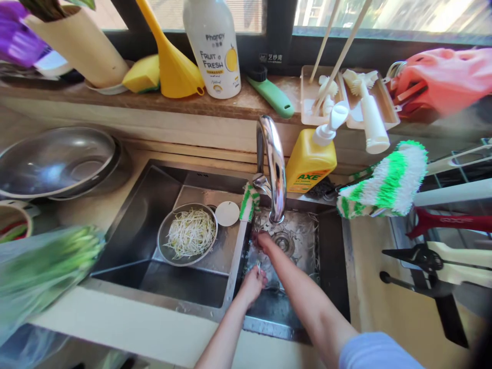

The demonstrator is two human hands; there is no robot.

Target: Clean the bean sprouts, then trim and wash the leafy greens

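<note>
Left hand: my left hand [253, 283] is low in the right basin of the sink [146, 205], fingers curled around a few wet sprout strands; the grip is loose as far as I can see.
Right hand: my right hand [264, 240] reaches farther in, just under the tap [273, 169], near the drain [284, 241]; whether it is clenched or slack I cannot tell, the fingers are hidden in the water glare.
Sprouts: loose sprouts [303, 230] lie scattered over the wet basin floor around both my hands.
Bowl: a metal bowl [163, 246] with a heap of sprouts sits in the left basin, well apart from my hands.
Right of tap: a yellow soap bottle [309, 161] and a green-and-white mitt [384, 182].
Far ledge: a white bottle [213, 46] and a yellow funnel [172, 61].
</note>
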